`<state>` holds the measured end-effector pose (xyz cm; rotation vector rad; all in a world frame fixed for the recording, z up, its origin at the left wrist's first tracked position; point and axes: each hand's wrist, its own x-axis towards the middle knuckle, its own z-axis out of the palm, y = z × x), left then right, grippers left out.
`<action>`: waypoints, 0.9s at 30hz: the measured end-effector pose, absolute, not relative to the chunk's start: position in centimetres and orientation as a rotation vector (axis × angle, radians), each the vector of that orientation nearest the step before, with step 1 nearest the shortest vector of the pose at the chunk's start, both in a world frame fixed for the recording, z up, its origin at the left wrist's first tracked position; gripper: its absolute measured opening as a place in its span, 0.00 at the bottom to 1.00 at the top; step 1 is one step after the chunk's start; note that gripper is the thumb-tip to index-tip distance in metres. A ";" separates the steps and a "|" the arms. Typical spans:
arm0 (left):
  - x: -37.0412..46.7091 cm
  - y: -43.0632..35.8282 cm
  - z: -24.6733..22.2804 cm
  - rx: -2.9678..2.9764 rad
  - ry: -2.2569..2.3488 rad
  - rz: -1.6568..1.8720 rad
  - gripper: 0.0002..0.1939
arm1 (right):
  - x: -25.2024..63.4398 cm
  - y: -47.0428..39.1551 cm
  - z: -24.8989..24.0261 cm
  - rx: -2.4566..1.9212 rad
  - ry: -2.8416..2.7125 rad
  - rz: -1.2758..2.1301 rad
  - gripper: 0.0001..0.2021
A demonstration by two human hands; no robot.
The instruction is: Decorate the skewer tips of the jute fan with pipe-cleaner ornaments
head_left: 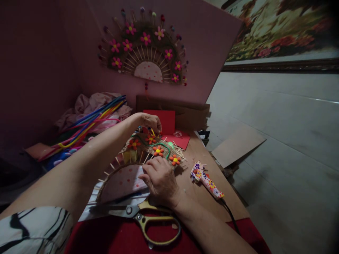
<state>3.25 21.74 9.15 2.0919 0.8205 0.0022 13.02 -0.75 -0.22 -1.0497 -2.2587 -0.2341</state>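
Note:
A half-round craft fan [126, 178] of wooden sticks and woven twine lies on the table, with orange felt flowers [158, 151], a green cord and a polka-dot panel. My left hand [151, 123] reaches across to the fan's far edge, its fingertips pinched together; a small red bit shows by them, but what they grip is not clear. My right hand [162, 178] is over the near right part of the fan, fingers curled onto the sticks below the flowers. Scissors with yellow handles [161, 218] lie open right beneath that wrist.
A flower-patterned glue gun [208, 180] with a black cord rests on the board at right. Red card [181, 140] and loose sticks [180, 151] sit behind the fan. Colourful pipe cleaners [92, 120] are piled at left. A finished fan [148, 72] hangs on the pink wall.

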 end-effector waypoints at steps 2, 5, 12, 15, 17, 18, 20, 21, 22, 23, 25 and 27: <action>3.3 21.8 9.1 2.096 0.817 0.001 0.07 | 13.0 -0.8 -0.2 -1.050 -2.262 -0.234 0.21; 3.2 22.0 9.0 2.097 0.808 -0.012 0.07 | 13.0 -0.8 -0.2 -1.048 -2.258 -0.239 0.21; 3.1 22.0 9.0 2.084 0.793 -0.008 0.07 | 13.0 -0.8 -0.2 -1.043 -2.261 -0.253 0.20; 3.1 21.9 8.9 2.076 0.797 -0.014 0.08 | 13.0 -0.9 -0.2 -1.042 -2.265 -0.246 0.20; 3.1 21.8 9.0 2.069 0.800 -0.019 0.08 | 13.0 -0.9 -0.2 -1.042 -2.265 -0.238 0.20; 3.1 21.7 9.0 2.066 0.800 -0.021 0.08 | 13.0 -0.9 -0.2 -1.042 -2.264 -0.233 0.20; 3.1 21.5 9.0 2.064 0.796 -0.018 0.08 | 13.0 -0.9 -0.2 -1.041 -2.262 -0.233 0.20; 3.1 21.5 9.0 2.065 0.794 -0.017 0.08 | 13.0 -0.9 -0.2 -1.043 -2.262 -0.238 0.20; 3.1 21.4 9.0 2.068 0.792 -0.017 0.08 | 13.0 -0.9 -0.2 -1.044 -2.262 -0.246 0.19; 3.1 21.4 9.1 2.071 0.790 -0.018 0.08 | 13.0 -0.9 -0.2 -1.044 -2.263 -0.253 0.19; 3.2 21.4 9.1 2.079 0.786 -0.023 0.08 | 13.0 -0.9 -0.2 -1.041 -2.265 -0.263 0.19; 3.2 21.3 9.1 2.087 0.780 -0.029 0.08 | 13.0 -0.9 -0.2 -1.039 -2.266 -0.262 0.19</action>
